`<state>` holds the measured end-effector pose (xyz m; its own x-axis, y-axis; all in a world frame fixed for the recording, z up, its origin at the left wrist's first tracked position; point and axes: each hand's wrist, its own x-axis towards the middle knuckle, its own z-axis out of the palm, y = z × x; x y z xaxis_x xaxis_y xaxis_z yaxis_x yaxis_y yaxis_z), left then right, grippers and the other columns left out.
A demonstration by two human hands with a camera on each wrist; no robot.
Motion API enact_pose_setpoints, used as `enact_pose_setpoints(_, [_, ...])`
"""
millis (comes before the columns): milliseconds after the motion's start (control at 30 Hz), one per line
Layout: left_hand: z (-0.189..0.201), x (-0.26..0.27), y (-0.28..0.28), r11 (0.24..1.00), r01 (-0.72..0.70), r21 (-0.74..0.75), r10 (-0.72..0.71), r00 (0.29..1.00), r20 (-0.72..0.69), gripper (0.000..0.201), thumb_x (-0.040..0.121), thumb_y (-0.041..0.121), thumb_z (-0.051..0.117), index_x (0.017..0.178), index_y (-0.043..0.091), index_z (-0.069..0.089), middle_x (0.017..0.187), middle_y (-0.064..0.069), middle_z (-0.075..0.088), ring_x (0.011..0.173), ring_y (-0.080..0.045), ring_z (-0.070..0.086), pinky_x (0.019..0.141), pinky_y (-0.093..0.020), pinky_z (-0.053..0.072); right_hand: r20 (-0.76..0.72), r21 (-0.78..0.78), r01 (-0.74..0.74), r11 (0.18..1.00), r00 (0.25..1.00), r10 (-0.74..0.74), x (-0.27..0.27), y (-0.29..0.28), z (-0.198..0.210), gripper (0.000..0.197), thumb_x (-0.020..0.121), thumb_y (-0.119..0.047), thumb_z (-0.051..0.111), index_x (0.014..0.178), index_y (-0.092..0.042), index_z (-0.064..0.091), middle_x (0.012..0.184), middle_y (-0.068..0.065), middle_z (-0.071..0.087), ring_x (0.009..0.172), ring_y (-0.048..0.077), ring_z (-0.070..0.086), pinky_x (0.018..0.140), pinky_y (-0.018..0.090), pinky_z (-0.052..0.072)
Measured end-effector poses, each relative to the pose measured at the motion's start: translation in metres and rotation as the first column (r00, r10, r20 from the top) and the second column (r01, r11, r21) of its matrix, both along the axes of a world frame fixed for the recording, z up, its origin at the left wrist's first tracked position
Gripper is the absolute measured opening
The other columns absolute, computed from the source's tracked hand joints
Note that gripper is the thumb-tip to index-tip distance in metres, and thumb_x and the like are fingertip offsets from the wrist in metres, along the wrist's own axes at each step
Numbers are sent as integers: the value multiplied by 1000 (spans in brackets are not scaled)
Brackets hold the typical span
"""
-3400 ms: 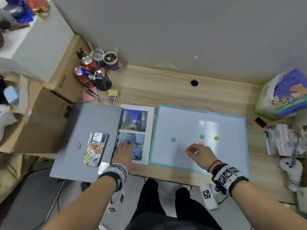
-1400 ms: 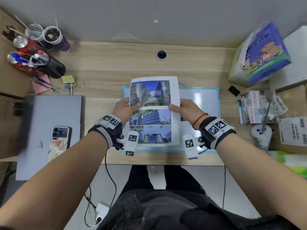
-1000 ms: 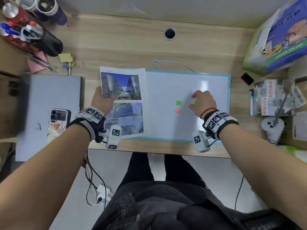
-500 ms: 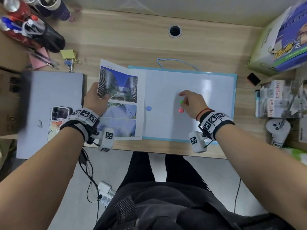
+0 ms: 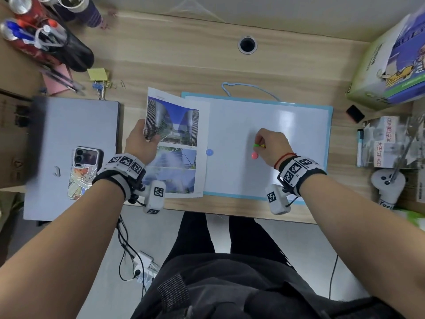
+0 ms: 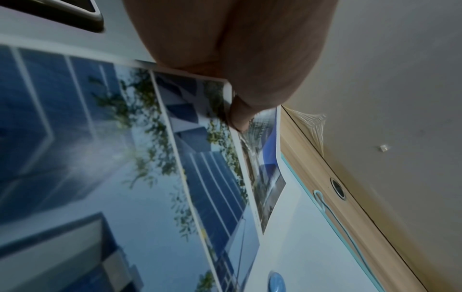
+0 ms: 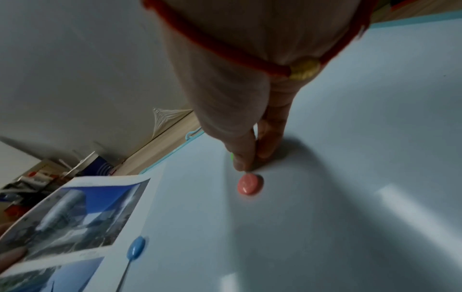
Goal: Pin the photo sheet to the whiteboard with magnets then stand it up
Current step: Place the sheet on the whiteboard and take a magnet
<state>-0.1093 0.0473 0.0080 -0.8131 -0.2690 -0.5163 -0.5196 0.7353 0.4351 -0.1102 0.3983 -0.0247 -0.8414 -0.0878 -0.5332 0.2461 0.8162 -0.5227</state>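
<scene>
The whiteboard (image 5: 287,125) with a light-blue frame lies flat on the desk. My left hand (image 5: 149,137) pinches the left edge of the photo sheet (image 5: 179,166), thumb on top; the sheet overlaps the board's left edge, its top left corner lifted. In the left wrist view the thumb (image 6: 240,118) presses on the sheet (image 6: 125,158). My right hand (image 5: 259,143) pinches a green magnet (image 5: 255,145) and a yellow magnet (image 5: 262,147) over the board's middle. A pink magnet (image 5: 254,155) sits just below those fingertips (image 7: 247,160). A blue magnet (image 5: 209,152) sits by the sheet's right edge.
A closed grey laptop (image 5: 69,139) with a phone (image 5: 84,173) on it lies left of the sheet. A pen holder (image 5: 57,42) and cups stand at the back left. A boxed pack (image 5: 391,61), a black eraser (image 5: 355,113) and a marker (image 5: 359,146) lie to the right.
The left hand lifted the sheet from beside the laptop and now holds it at the board's left edge. The right hand went from the yellow magnet to the green one and pinches both.
</scene>
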Motion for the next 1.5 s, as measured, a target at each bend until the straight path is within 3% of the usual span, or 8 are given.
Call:
enact_pose_setpoints(200, [2, -1, -2, 1000, -10, 16, 10, 999, 35, 57, 92, 35, 58, 137, 9, 36, 140, -16, 50, 121, -41, 52, 96, -54, 47, 43, -29, -177, 984, 983, 178, 8, 3, 3, 23, 85, -8, 62, 107, -14, 59, 85, 3, 58, 74, 20, 53, 72, 29, 46])
enact_pose_setpoints(300, [3, -2, 0, 1000, -25, 18, 25, 999, 44, 63, 92, 36, 59, 143, 9, 32, 148, -13, 43, 133, -36, 43, 106, -50, 39, 27, 68, -256, 964, 967, 254, 18, 1, -5, 12, 87, -10, 61, 98, -11, 64, 96, 5, 51, 85, 24, 54, 77, 29, 43])
enact_pose_setpoints(600, [2, -1, -2, 1000, -17, 26, 16, 999, 29, 59, 92, 32, 59, 141, 7, 36, 143, -14, 48, 131, -36, 45, 105, -48, 40, 20, 138, -227, 964, 974, 227, 21, -7, -5, 12, 79, -12, 62, 90, -7, 63, 91, 9, 56, 81, 27, 56, 72, 29, 41])
enact_pose_setpoints(766, [5, 1, -6, 999, -37, 18, 36, 999, 25, 65, 94, 30, 57, 147, 6, 28, 150, -14, 40, 137, -34, 38, 109, -44, 34, 29, 18, -113, 993, 993, 112, 14, -28, 4, 11, 76, -10, 63, 86, -8, 66, 85, 3, 57, 80, 23, 58, 75, 31, 50])
enact_pose_setpoints(933, [7, 8, -13, 999, -48, 2, 48, 999, 6, 63, 95, 27, 57, 146, 4, 29, 151, -15, 39, 138, -34, 37, 108, -43, 33, -13, -103, -224, 969, 975, 224, 3, -76, 4, 25, 78, -8, 61, 103, -10, 63, 93, 9, 61, 80, 22, 55, 79, 33, 48])
enact_pose_setpoints(1099, [10, 14, -16, 998, -51, 25, 51, 999, 7, 58, 94, 32, 57, 140, 4, 35, 145, -16, 45, 133, -36, 41, 103, -43, 37, -10, -72, -365, 928, 931, 365, -1, -111, -8, 28, 90, -16, 56, 117, -8, 59, 106, 16, 60, 95, 31, 57, 81, 31, 40])
enact_pose_setpoints(1399, [8, 7, -10, 995, -36, 97, 36, 999, -5, 53, 94, 30, 58, 137, 6, 38, 140, -14, 50, 130, -34, 45, 98, -36, 36, -61, -62, -413, 909, 910, 409, 7, -105, -13, 7, 86, -5, 58, 91, -1, 55, 97, 15, 59, 75, 21, 47, 68, 27, 33])
enact_pose_setpoints(1499, [9, 1, 9, 993, -16, 121, 15, 1000, 3, 57, 94, 30, 58, 140, 6, 36, 144, -15, 46, 132, -34, 43, 101, -39, 37, -46, -77, -315, 946, 949, 313, 4, -84, -6, 6, 84, -9, 61, 86, -5, 56, 87, 13, 64, 73, 25, 53, 67, 31, 41])
